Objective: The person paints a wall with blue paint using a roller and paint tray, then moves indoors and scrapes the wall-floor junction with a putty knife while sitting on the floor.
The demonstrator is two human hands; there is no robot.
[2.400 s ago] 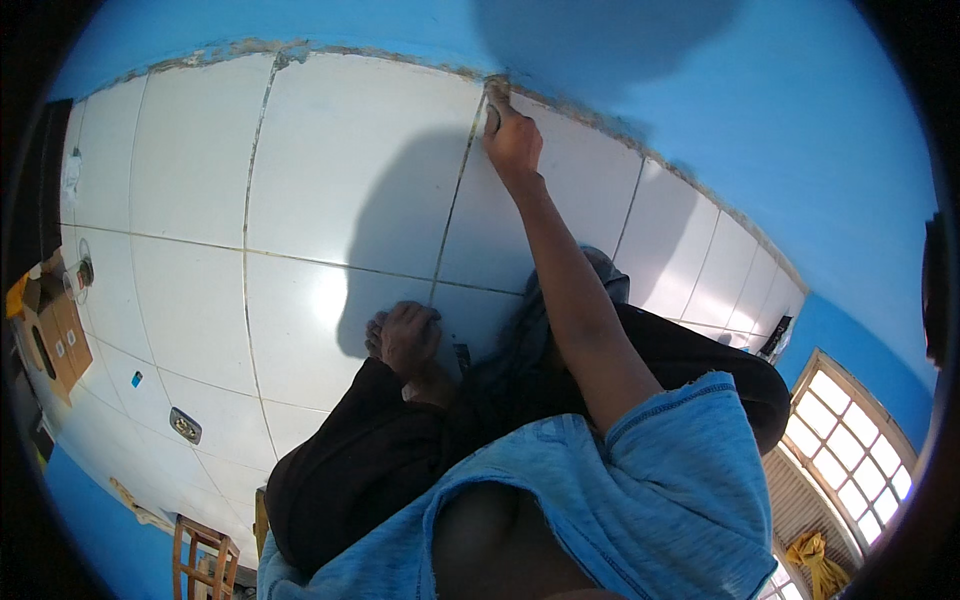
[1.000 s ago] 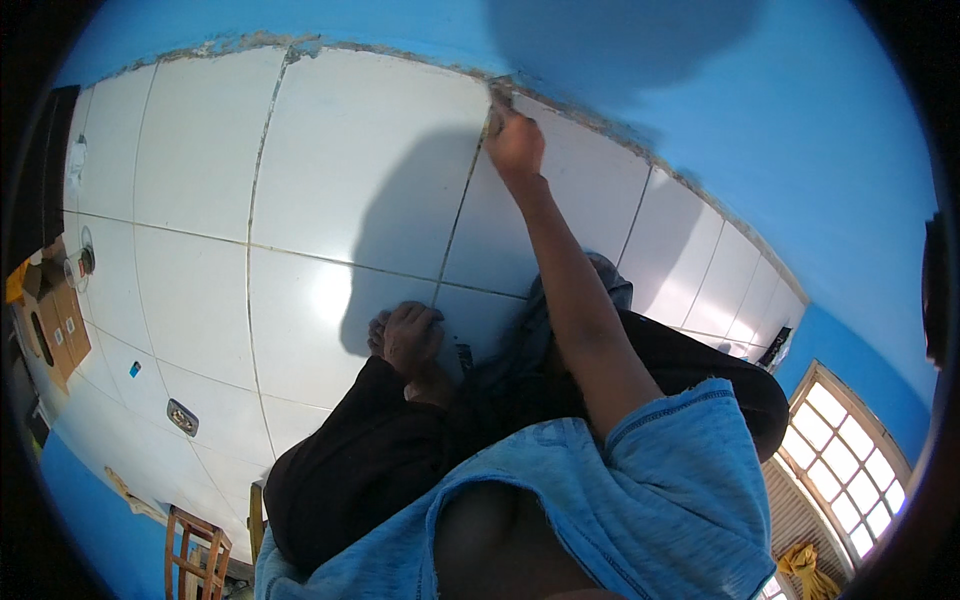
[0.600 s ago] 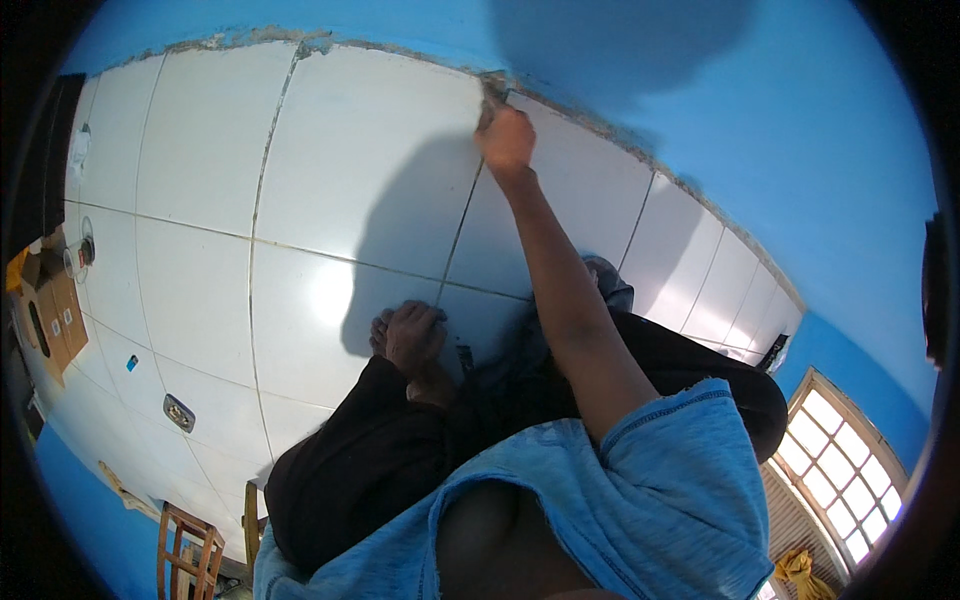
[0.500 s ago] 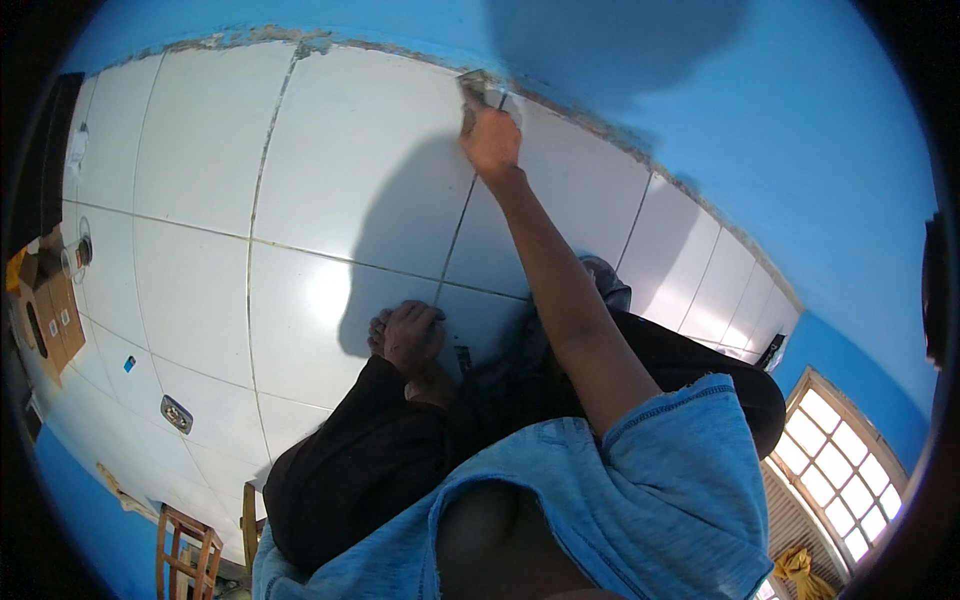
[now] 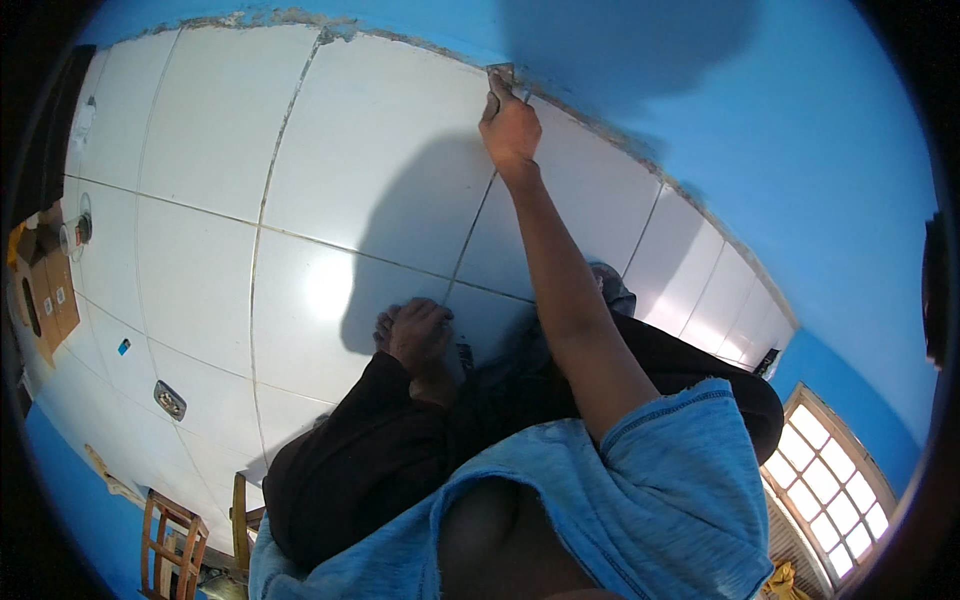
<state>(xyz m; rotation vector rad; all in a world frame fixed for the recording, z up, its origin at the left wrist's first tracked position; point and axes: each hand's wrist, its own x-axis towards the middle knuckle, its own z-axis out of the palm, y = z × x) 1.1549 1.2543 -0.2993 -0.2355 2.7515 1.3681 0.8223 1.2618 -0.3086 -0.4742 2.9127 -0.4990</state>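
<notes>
At twelve o'clock the right hand (image 5: 510,125) is closed round a small flat scraper (image 5: 501,73), its blade pressed where the tile joint (image 5: 470,235) meets the blue wall (image 5: 800,180); the joint work looks to be in hand, and drawing the blade along the line calls for steady pressure. The left hand is hidden, so its grip cannot be told. A bare foot (image 5: 415,335) rests on the white tiled floor (image 5: 200,250).

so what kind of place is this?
Likely a room being tiled or grouted: large white floor tiles meet a blue wall along a rough, unfinished edge, where the right hand presses a small tool. A window suggests indoors.
</notes>
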